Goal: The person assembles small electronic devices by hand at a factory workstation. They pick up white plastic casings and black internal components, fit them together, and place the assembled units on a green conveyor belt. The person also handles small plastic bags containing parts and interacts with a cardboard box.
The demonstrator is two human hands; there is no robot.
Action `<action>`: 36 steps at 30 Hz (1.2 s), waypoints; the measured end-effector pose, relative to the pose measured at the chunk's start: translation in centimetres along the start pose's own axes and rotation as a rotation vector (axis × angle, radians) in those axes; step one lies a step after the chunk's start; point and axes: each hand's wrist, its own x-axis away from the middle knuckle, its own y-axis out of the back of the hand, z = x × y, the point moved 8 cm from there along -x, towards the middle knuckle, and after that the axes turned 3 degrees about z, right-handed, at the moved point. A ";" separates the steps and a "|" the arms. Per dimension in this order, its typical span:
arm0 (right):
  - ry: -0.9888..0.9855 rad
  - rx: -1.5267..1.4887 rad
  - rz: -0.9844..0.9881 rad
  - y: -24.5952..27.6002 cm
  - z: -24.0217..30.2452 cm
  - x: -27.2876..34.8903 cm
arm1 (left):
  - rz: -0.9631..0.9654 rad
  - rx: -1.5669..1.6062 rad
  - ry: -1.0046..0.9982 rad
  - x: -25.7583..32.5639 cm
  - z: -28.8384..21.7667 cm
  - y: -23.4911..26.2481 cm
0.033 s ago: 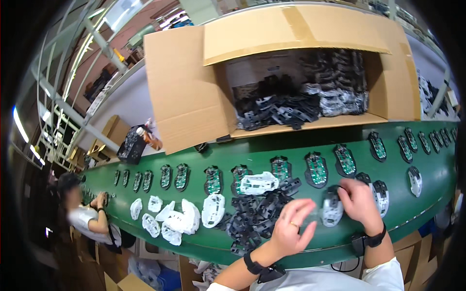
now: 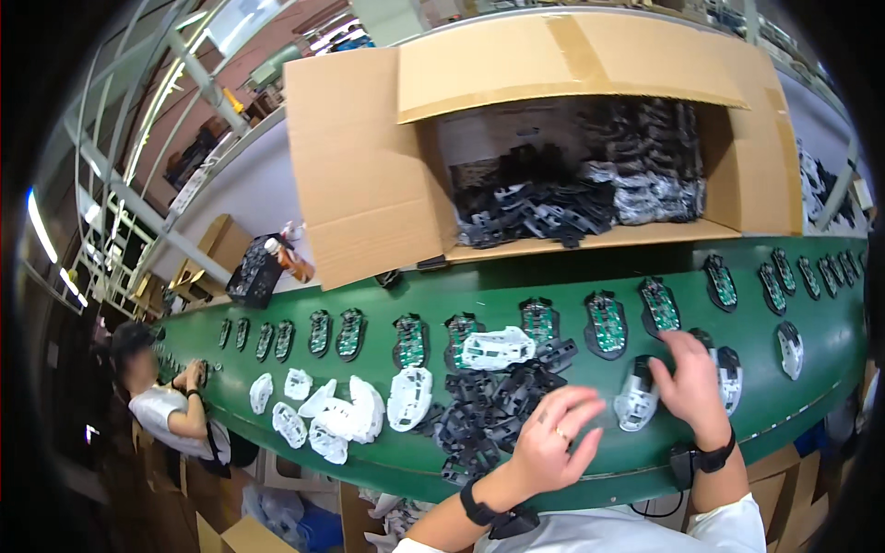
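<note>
My left hand (image 2: 553, 444) hovers with spread fingers over the right edge of a pile of black plastic parts (image 2: 489, 401) on the green conveyor belt (image 2: 553, 286), and holds nothing. My right hand (image 2: 690, 382) lies flat with its fingers apart. Its thumb touches a white mouse shell (image 2: 636, 404), and its fingers rest over a black mouse base (image 2: 730, 373). Another white shell (image 2: 498, 348) lies on top of the black pile.
A row of black mouse bases with green circuit boards (image 2: 604, 324) runs along the belt. Several white shells (image 2: 341, 415) lie to the left. Behind the belt an open cardboard box (image 2: 359, 184) holds black parts. Another person (image 2: 161, 405) works at the far left.
</note>
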 end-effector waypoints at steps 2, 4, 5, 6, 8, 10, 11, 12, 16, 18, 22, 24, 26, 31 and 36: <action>0.079 -0.079 0.020 0.3 1.5 0.3 | -0.053 -0.106 -0.067 0.2 -0.9 2.7; 0.186 -0.171 0.174 -1.1 3.7 0.3 | -0.058 -0.310 0.004 -0.8 0.8 6.3; 0.288 -0.113 0.248 -1.9 5.7 0.0 | -0.006 -0.343 0.047 -1.4 3.0 7.4; 0.398 -0.063 0.315 -3.3 7.7 -0.7 | 0.033 -0.412 0.125 -2.5 5.3 8.3; 0.495 -0.038 0.329 -6.0 10.2 -2.4 | 0.205 -0.525 0.361 -3.7 9.4 8.2; 0.563 0.026 0.378 -9.2 10.3 -3.3 | 0.359 -0.653 0.454 -5.1 11.0 6.0; 0.604 0.045 0.407 -10.5 10.8 -3.4 | 0.430 -0.760 0.479 -4.7 12.6 5.0; 0.556 0.001 0.450 -11.0 10.7 -3.7 | 0.498 -0.859 0.502 -4.8 13.0 4.2; 0.382 -0.073 0.423 -10.3 9.4 -3.0 | 0.608 -0.800 0.693 -4.9 14.1 3.2; 0.214 -0.056 0.340 -8.8 8.0 -2.0 | 0.649 -0.812 0.751 -5.3 14.4 2.6; 0.215 -0.442 0.255 -6.7 7.8 1.7 | 0.251 -0.879 0.547 -4.4 13.6 6.6; 0.247 -0.480 0.252 -5.2 6.0 2.6 | -0.107 -0.852 0.182 -4.0 9.1 8.4; 0.357 -0.401 0.144 -2.8 3.7 3.1 | -0.181 -0.192 0.384 -2.4 8.1 8.3; -0.108 -0.945 0.128 -3.4 0.9 1.4 | -0.221 0.539 0.343 1.2 5.1 3.2; -0.049 -1.157 0.179 -7.0 6.7 1.7 | -0.255 0.552 0.392 3.3 7.5 1.2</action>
